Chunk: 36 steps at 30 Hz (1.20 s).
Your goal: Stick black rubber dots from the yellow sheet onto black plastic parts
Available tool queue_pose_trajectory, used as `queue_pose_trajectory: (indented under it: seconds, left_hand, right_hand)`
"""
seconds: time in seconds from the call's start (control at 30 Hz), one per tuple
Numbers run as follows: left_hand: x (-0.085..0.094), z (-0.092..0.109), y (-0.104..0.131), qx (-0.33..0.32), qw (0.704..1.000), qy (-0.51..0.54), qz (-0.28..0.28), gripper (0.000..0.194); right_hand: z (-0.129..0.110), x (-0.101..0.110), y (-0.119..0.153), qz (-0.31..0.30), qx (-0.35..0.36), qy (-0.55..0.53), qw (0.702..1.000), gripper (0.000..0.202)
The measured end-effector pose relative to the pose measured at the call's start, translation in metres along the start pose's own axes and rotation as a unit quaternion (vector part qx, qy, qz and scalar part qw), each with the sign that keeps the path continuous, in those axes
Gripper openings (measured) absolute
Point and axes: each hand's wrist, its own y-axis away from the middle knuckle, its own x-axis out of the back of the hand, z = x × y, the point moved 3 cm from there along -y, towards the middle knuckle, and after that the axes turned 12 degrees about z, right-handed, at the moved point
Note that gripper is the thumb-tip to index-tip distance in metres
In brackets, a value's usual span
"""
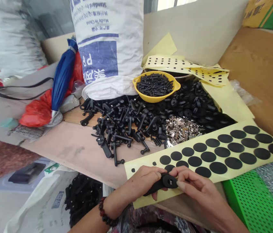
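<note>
My left hand (144,181) is closed around a black plastic part with a round disc end (169,181). A small metal piece shows in the middle of that disc. On the disc's right rim, the thumb and fingers of my right hand (195,183) are pinched; whether they hold a separate pad there cannot be made out. Under both hands lies a yellow backing sheet (138,163) with rows of round black adhesive pads (208,157). Beyond the sheet are a heap of small metal clips (182,129) and a pile of black plastic lever parts (129,121).
A yellow bowl (136,84) of black screw-like pieces stands behind the piles, beside a white woven sack (109,42). Black round parts (192,100) are heaped at right. A green basket (245,197) holds metal bits. A blue umbrella (65,72) leans left; an open bag (51,194) sits below.
</note>
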Motion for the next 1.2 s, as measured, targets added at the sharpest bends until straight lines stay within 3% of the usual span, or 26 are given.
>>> queue_pose_trajectory:
  seconds: [0.63,0.93,1.2]
  left_hand:
    - [0.0,0.006,0.005,-0.008,1.0,-0.017,0.018,0.039]
    - [-0.002,-0.004,0.0,0.022,0.999,0.01,0.024,0.043]
    - [-0.003,-0.008,0.0,0.01,0.999,0.029,0.009,0.038]
  right_hand:
    - [-0.003,-0.002,0.002,0.004,-0.011,0.037,0.999,0.025]
    - [-0.002,-0.002,0.003,0.004,-0.015,0.028,0.999,0.024]
    - [0.0,-0.001,0.002,-0.012,-0.008,0.044,0.999,0.023]
